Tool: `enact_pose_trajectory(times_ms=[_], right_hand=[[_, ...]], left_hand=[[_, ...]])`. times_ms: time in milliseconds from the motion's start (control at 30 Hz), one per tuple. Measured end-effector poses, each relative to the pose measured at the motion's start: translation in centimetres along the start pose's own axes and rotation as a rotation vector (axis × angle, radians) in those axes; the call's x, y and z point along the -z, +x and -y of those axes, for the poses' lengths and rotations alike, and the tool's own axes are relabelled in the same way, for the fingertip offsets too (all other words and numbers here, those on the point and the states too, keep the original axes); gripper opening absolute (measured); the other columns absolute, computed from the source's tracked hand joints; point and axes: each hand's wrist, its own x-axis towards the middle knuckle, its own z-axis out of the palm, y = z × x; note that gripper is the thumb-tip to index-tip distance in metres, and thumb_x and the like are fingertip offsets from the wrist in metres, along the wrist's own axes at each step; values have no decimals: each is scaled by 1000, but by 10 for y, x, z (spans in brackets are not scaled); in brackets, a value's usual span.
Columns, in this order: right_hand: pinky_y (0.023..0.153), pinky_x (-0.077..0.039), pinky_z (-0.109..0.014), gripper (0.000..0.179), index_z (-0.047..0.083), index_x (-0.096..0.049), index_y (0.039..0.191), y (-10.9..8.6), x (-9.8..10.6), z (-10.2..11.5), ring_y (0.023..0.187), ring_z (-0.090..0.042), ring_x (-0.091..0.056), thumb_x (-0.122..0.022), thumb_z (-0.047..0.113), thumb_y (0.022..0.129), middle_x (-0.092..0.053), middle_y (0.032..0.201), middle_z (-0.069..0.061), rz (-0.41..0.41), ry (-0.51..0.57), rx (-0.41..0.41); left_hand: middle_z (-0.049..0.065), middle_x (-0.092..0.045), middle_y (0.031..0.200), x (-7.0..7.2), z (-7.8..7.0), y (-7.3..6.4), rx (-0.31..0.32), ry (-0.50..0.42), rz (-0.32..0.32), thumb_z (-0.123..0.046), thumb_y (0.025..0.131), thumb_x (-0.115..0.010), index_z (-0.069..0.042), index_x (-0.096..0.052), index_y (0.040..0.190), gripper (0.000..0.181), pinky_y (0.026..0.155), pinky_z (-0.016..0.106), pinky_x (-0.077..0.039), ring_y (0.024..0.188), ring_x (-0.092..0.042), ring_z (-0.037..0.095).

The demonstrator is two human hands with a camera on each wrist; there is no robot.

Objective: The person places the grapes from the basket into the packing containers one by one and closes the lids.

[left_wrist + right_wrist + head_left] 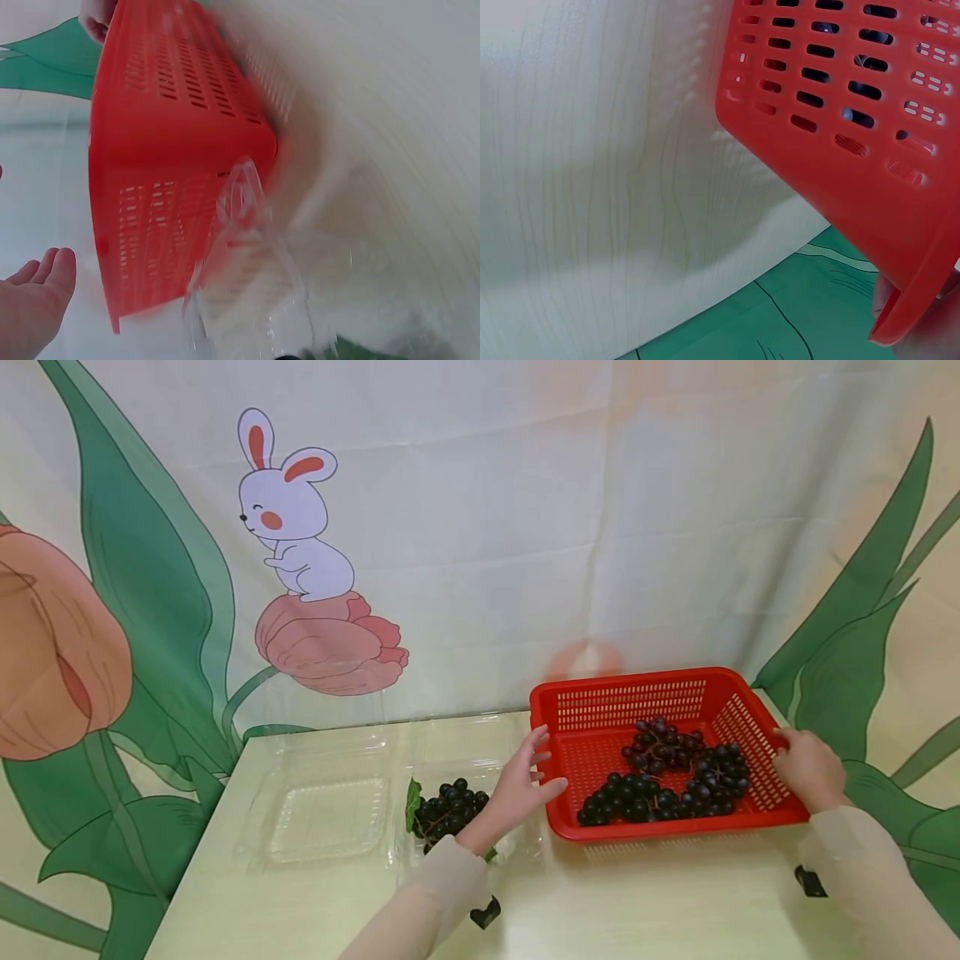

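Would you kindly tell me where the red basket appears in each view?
Head: the red basket is right of centre.
Left wrist: the red basket is left of centre.
Right wrist: the red basket fills the upper right.
Shared landmark: the right hand at its rim.

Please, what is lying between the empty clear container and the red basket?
In the head view, a second clear container holding dark grapes lies between them; the left hand partly hides it.

Long plain cream sleeves (862, 877); small black pieces (486, 913) near cuffs (468, 867).
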Motion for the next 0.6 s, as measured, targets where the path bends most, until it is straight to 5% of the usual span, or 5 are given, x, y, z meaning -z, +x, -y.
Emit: enact_pose_trajectory(times_ms=[600], right_hand=[[53,-37,-37,45,-7,-42,124,3,-3,-5,81,-38,-48,-40,7,82,-46,110,-32,-9,-3,5]], left_hand=[[11,-35,138,-37,-2,21,14,-15,23,-11,80,-63,-17,-24,138,70,89,39,-45,117,-45,29]])
